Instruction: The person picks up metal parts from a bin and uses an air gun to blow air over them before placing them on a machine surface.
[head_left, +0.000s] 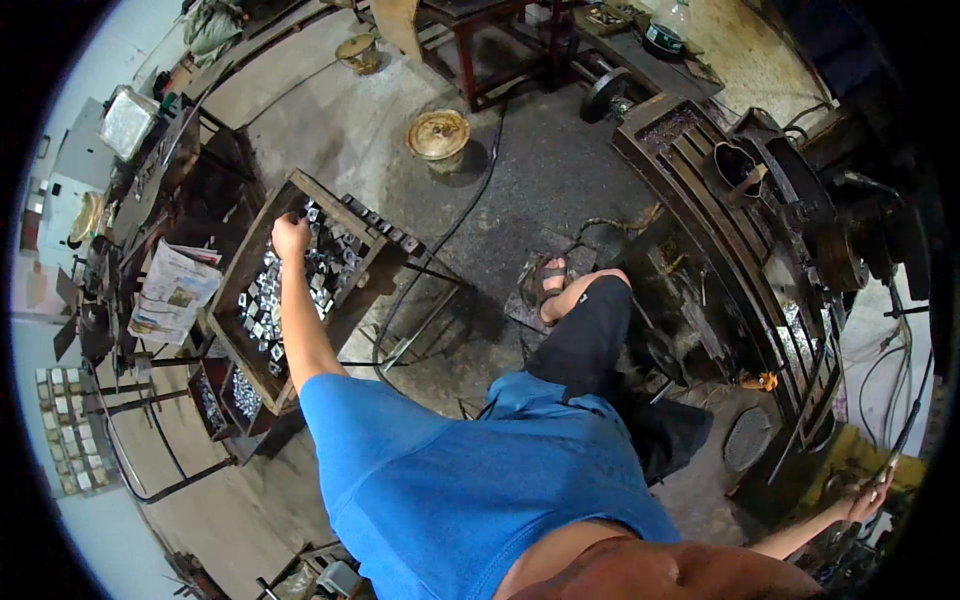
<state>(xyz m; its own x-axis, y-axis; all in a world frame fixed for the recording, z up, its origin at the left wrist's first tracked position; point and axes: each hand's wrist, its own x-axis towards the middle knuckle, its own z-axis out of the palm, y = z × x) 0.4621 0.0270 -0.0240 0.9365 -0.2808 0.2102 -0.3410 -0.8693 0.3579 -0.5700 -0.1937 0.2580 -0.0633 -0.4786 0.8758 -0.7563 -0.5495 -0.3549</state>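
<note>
My left hand [291,237] reaches over the far left part of a wooden tray [232,318] that holds many small shiny metal pieces [265,318]. Its fingers curl down among the pieces, and whatever they pinch is hidden. Out at the far right, my right hand [868,497] is closed around the lower end of a dark lever [908,432] beside the machine. That hand is small in the picture, and part of its fingers is hard to make out.
A long slatted machine bed [715,185] runs along the right. Folded newspaper [175,292] hangs left of the tray, above small bins [243,395] of metal bits. A lidded bucket [437,138] stands ahead, near a black cable [470,205] on the floor. My sandaled foot [552,280] rests by the machine.
</note>
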